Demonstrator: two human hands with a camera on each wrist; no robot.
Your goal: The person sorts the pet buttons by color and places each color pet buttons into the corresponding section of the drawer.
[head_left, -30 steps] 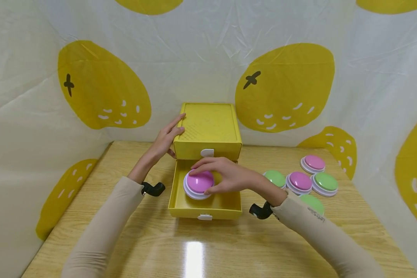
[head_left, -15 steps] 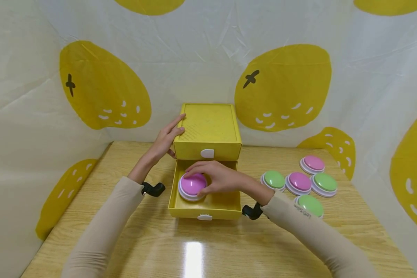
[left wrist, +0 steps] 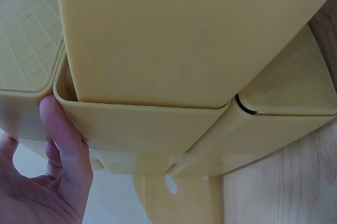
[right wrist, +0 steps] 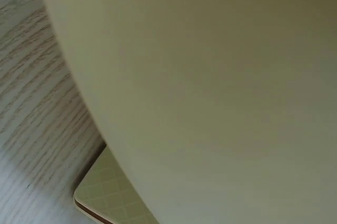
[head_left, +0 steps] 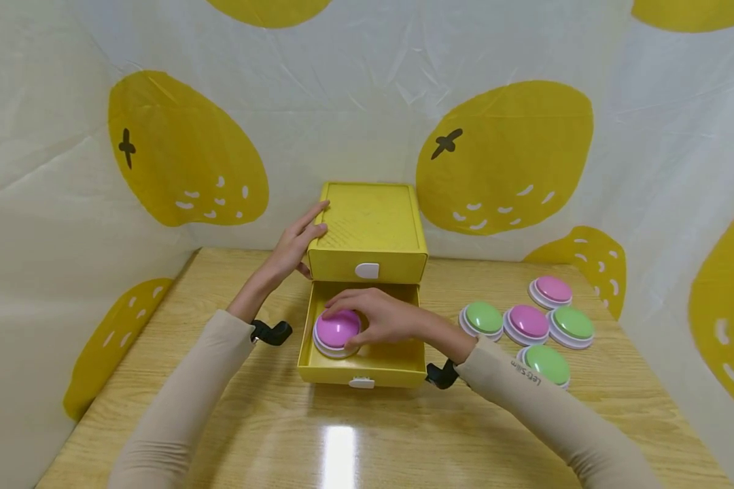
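A yellow two-drawer box (head_left: 367,221) stands at the back of the wooden table (head_left: 367,435). Its lower drawer (head_left: 376,370) is pulled out. My right hand (head_left: 376,316) reaches into it and grips a pink domed button (head_left: 333,329) with a white base, at the drawer's left side. My left hand (head_left: 296,241) rests with straight fingers against the box's left top edge; in the left wrist view its thumb (left wrist: 63,134) presses the box's side (left wrist: 174,39). The right wrist view shows only the close yellow drawer wall (right wrist: 210,76).
To the right of the box lie several domed buttons: a green one (head_left: 483,318), a pink one (head_left: 527,321), another green one (head_left: 571,322), a pink one (head_left: 552,290) behind, and a green one (head_left: 547,363) partly behind my right sleeve. A lemon-print sheet (head_left: 501,156) encloses the table.
My right hand has carried the pink button left and down to the drawer's left side. The left hand has stayed on the box.
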